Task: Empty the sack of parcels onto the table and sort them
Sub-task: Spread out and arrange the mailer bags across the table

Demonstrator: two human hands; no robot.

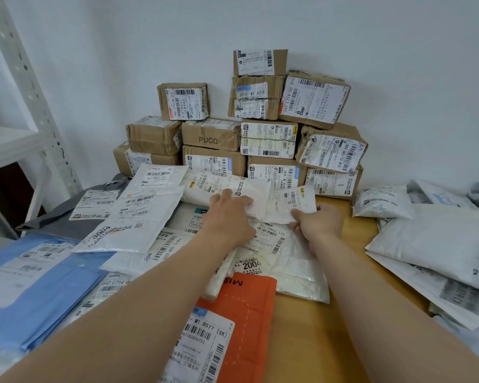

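Head view: boxes (pixel 213 134) stacked far, loose mailers (pixel 130 225) left to sort; my left hand (pixel 227 211) presses flat-fingered on a white mailer (pixel 202 186), right hand (pixel 320 221) pinches a small packet (pixel 291 201).

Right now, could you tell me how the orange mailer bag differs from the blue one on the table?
The orange mailer bag lies in the middle foreground; the blue mailer bag lies at the left edge. The orange one shows dashed stitching and its label sits at the near end; the blue one shows none and is labelled toward its far side. Both lie flat and carry white barcode labels.
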